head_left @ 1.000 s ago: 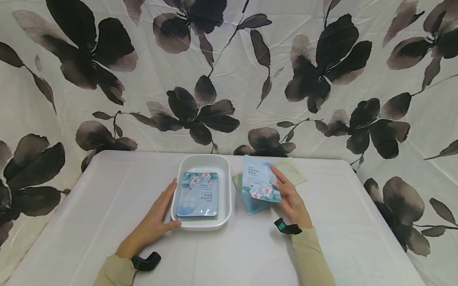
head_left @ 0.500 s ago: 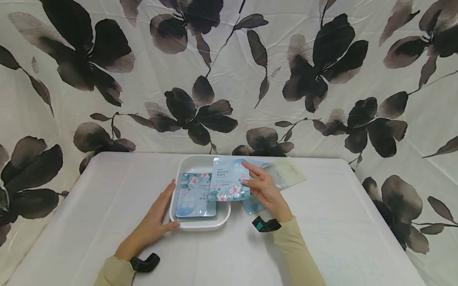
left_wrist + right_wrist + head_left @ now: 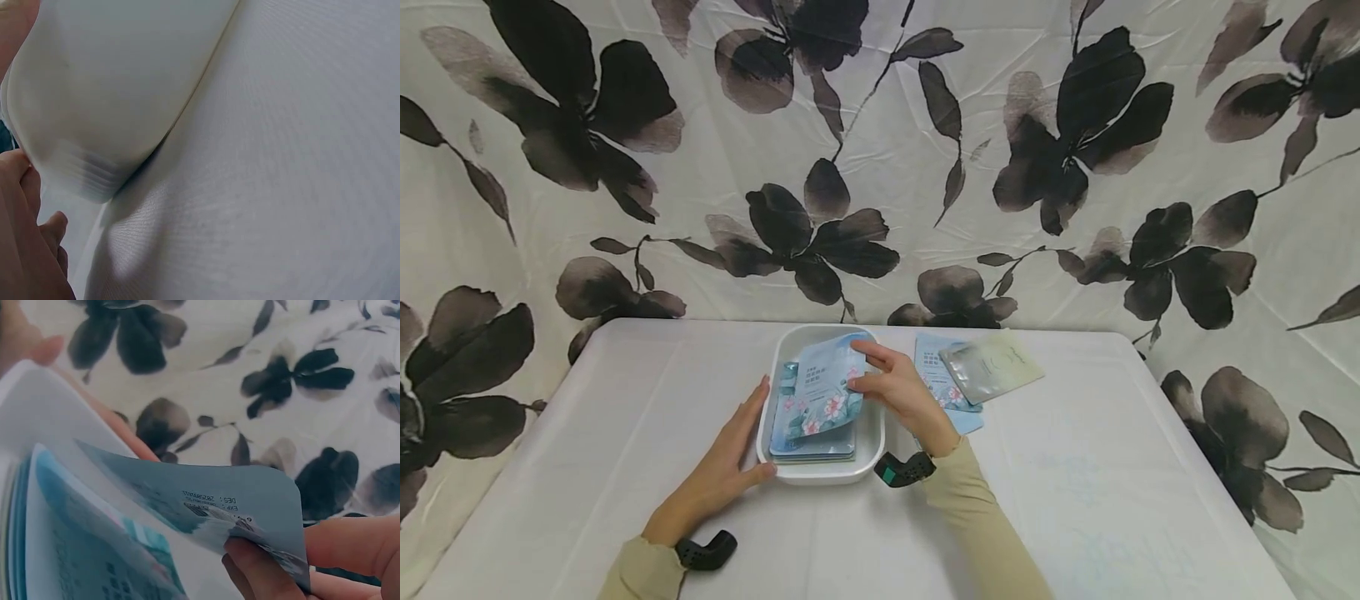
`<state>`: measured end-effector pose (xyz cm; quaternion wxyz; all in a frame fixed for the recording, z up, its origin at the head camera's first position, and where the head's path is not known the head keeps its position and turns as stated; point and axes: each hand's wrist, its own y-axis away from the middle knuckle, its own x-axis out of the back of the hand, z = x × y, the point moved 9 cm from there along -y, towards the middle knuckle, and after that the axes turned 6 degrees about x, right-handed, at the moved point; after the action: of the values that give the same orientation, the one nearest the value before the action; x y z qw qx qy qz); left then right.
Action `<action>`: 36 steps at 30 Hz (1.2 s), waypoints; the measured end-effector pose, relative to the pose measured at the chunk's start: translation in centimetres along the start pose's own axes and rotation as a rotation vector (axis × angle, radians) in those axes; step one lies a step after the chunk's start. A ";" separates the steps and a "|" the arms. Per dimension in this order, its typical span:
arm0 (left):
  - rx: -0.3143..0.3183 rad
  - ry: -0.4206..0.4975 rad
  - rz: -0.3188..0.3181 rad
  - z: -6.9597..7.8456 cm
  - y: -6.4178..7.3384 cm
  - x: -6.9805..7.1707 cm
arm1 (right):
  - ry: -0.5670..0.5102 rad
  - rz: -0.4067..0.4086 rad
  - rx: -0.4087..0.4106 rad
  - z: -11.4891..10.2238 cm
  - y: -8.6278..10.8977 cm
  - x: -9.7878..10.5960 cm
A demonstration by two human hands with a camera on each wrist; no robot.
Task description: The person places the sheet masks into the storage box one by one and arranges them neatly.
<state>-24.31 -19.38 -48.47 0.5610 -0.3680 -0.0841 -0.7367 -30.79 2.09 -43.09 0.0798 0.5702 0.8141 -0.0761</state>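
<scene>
Over the white tray (image 3: pixel 871 437) my right hand (image 3: pixel 904 393) pinches a blue floral sachet (image 3: pixel 826 383) by its right edge, thumb and fingers on opposite faces. The sachet tilts above a stack of similar sachets (image 3: pixel 815 448) lying in the tray. In the right wrist view, its printed back (image 3: pixel 262 484) faces the camera and the fingers hold its corner. My left hand (image 3: pixel 724 457) rests against the tray's left side, fingers extended along it and thumb at the front left corner. The left wrist view has the tray's outer wall (image 3: pixel 125 69) with fingers at its rim.
Right of the tray lie more blue sachets (image 3: pixel 934 367), partly covered by a silvery and pale yellow sachet (image 3: pixel 992 367). All stand on a white-covered table (image 3: pixel 1105 467). A floral cloth (image 3: pixel 955 150) hangs behind the table's far edge.
My right hand has carried the blue floral sachet leftward from above the loose sachets to over the stack in the tray. The left hand has stayed at the tray's side.
</scene>
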 end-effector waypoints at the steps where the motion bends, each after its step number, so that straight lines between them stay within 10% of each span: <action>1: -0.002 0.000 0.000 0.0 0.0 0.0 | 0.017 -0.004 0.001 0.1 -0.1 -0.4; 20: -0.038 0.004 0.008 0.1 0.1 0.2 | 0.612 -0.023 0.022 2.2 0.1 -3.5; 36: -0.005 0.001 -0.006 -0.1 0.0 0.0 | 0.892 -0.104 -0.075 4.6 0.7 -5.1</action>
<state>-24.32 -19.40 -48.53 0.5580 -0.3688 -0.0828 -0.7387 -28.22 -3.38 -46.45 -0.2624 0.5021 0.7987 0.2027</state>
